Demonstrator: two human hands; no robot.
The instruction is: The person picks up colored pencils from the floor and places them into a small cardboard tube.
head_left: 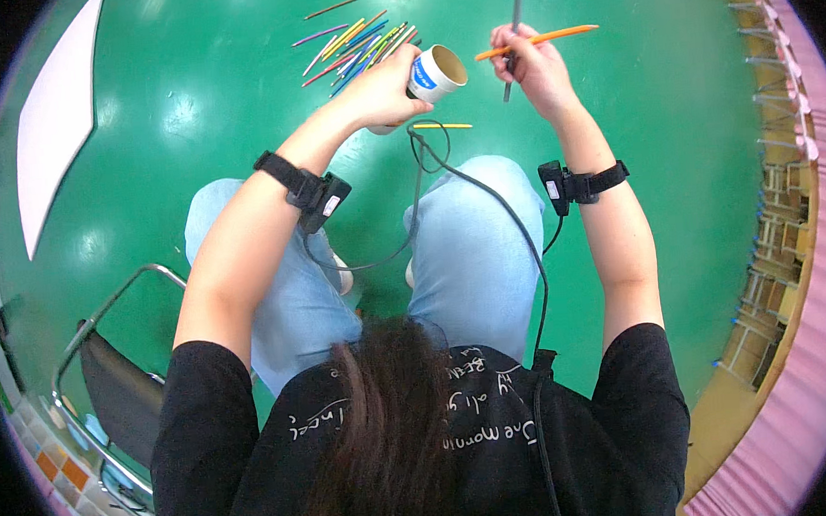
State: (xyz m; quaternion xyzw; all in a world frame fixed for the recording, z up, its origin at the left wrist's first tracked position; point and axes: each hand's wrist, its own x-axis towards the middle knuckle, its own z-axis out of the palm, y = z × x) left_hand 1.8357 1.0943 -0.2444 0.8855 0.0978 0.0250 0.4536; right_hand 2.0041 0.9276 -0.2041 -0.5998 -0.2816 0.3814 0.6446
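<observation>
My left hand [379,92] is wrapped round a white cylindrical tub [432,71] with a blue label. The tub is tilted, its round mouth turned to the right; how much lies inside is hidden. Between the fingers of my right hand [540,69] are an orange pencil [565,33], lying nearly level, and a dark pencil [518,7], pointing away from me. The two cross at my fingertips, apart from the tub. A heap of coloured pencils [362,45] lies beyond my left hand, and a yellow pencil [452,126] rests just below the tub.
Everything lies on a shiny green floor [668,100]. Black cables [509,205] loop between my wrist straps. On the left are a chair with a metal frame [123,389] and a white panel [55,119]. Wooden stools [778,226] line the right side.
</observation>
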